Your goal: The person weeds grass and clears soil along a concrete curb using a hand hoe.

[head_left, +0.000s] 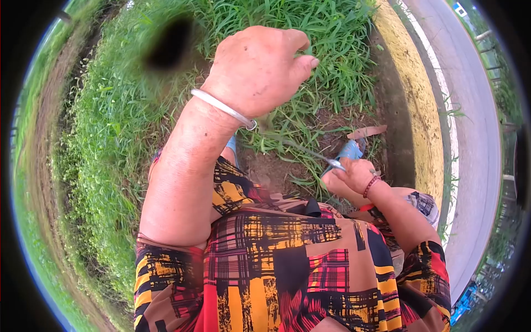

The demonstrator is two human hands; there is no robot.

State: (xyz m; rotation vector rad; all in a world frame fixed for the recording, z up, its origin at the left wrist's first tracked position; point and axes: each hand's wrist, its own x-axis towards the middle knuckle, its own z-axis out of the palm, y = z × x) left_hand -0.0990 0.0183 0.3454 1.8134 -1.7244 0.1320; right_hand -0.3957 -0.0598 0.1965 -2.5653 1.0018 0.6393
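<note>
Landmark: yellow kerb [406,83]. Right hand [357,174], near the kerb, is closed round the handle end of a thin-bladed tool [334,164], which points away from the kerb over grass [332,44] and bare soil [265,169]. Left hand [260,69], farther from the kerb, is loosely curled, thumb near forefinger; I cannot tell whether it grips anything. Room is tighter kerbside, wider over the grass.

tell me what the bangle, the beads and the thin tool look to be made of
Bangle: probably metal, smooth and silvery, from its pale sheen; plastic is possible.
Beads: dark reddish and rounded; wood, seed or plastic, too small to tell.
Thin tool in the right hand: likely metal, from its slim grey length; blur hides its finish.
</note>
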